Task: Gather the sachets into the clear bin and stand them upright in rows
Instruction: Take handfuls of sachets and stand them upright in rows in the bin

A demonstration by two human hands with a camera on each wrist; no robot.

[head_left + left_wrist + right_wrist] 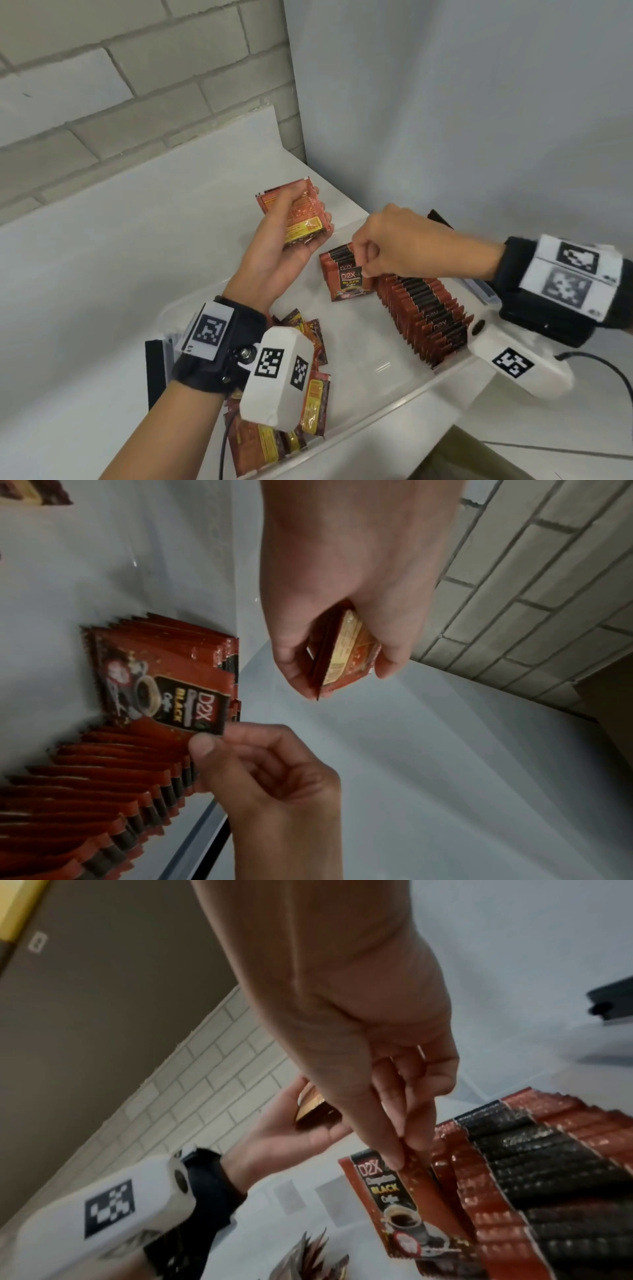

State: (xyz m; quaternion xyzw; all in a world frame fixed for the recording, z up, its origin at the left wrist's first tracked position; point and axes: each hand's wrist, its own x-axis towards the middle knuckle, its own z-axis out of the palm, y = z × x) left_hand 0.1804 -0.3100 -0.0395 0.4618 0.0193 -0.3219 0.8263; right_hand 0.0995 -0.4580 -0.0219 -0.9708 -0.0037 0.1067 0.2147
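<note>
Loose sachets [308, 401] near left in clear bin [445, 371], unsorted; long row [424, 318] upright right; left hand [291, 246] gripping a stack [301, 212], right hand [394, 246] pinching front sachet [347, 281].

The front sachet [347, 279] at 12 o'clock of the row says "D2X" and "BLACK" and "Coffee".

The sachets [424, 318] were red-brown with black top bands, and the front one [346, 277] bore yellow and white lettering over a coffee cup. The surface [102, 274] was white, the wall [102, 85] grey-white brick. Both wristbands [219, 346] were black with black-and-white square markers.
</note>
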